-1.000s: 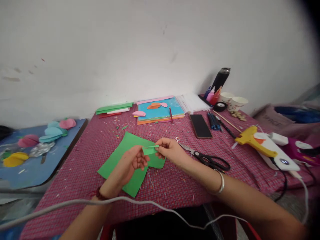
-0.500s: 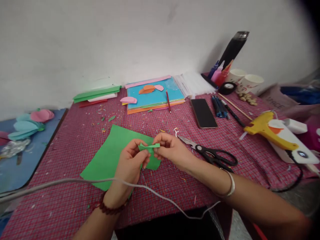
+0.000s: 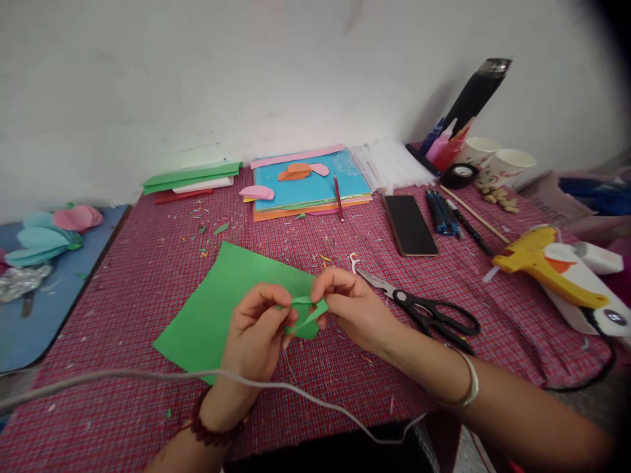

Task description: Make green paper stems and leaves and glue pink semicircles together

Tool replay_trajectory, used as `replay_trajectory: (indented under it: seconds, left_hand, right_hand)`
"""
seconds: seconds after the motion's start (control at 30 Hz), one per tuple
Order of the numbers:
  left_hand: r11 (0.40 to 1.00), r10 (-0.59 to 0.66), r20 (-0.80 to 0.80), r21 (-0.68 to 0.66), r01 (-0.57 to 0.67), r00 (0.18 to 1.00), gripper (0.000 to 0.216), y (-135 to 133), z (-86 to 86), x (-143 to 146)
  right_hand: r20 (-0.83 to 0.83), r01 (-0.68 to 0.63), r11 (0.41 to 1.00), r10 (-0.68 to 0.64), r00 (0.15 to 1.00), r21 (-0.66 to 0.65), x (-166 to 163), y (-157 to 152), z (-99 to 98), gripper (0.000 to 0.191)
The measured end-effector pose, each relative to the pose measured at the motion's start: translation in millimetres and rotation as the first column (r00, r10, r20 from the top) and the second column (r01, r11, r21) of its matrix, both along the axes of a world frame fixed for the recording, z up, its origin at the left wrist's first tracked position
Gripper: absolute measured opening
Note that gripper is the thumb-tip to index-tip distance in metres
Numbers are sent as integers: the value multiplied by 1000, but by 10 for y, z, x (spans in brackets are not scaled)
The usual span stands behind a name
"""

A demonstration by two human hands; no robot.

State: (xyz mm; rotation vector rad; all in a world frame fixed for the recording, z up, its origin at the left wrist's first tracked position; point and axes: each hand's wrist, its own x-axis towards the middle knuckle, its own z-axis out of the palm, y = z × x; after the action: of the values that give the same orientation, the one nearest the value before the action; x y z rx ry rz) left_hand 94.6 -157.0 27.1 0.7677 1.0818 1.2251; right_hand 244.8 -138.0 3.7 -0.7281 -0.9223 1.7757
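Centrally: one small green paper piece [image 3: 310, 318], just below the middle of the frame, held over the desk [image 3: 128, 315]; it appears bent or folded, though the hands partly hide its shape. Left hand [image 3: 259, 328]: fingers pinched on the piece's left end; dark red beaded bracelet [image 3: 211, 436] at the wrist. Right hand [image 3: 353, 310]: thumb and fingers clamped on its right end; silver-coloured bangle [image 3: 474, 381] at the wrist. Beneath, and to the left: one green sheet [image 3: 207, 302], flat on the checked cloth. Right of centre: black-handled scissors [image 3: 401, 297], blades towards the right hand; above them, one dark phone [image 3: 411, 225]. Upper centre: stack of coloured paper [image 3: 315, 189], blue uppermost, bearing orange cut-outs [image 3: 296, 172] and a dark red pencil [image 3: 338, 197]. Right side: yellow glue gun [image 3: 522, 249]. Upper right: two paper cups [image 3: 507, 167] and a black bottle [image 3: 476, 92]. Lower frame: one pale cable [image 3: 148, 375], crossing before the hands.
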Motion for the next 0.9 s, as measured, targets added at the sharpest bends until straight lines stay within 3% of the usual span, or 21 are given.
replay_trajectory:
  seconds: [0.4, 0.6, 0.73, 0.9]
  left_hand:
    - [975, -148, 52, 176, 137, 988, 10, -85, -17, -65]
    - [971, -138, 36, 204, 128, 990, 30, -97, -74, -58]
    - [984, -149, 8, 103, 148, 989, 24, -69, -106, -55]
    - [952, -306, -86, -46, 303, 948, 34, -32, -126, -75]
  right_hand:
    - [6, -43, 986, 43, 999, 160, 32, -73, 20, 16]
    - [66, -49, 981, 37, 997, 186, 55, -79, 64, 16]
    - [162, -45, 965, 3, 987, 259, 89, -60, 85, 18]
    - [282, -83, 939, -16, 959, 335, 102, -47, 94, 18]
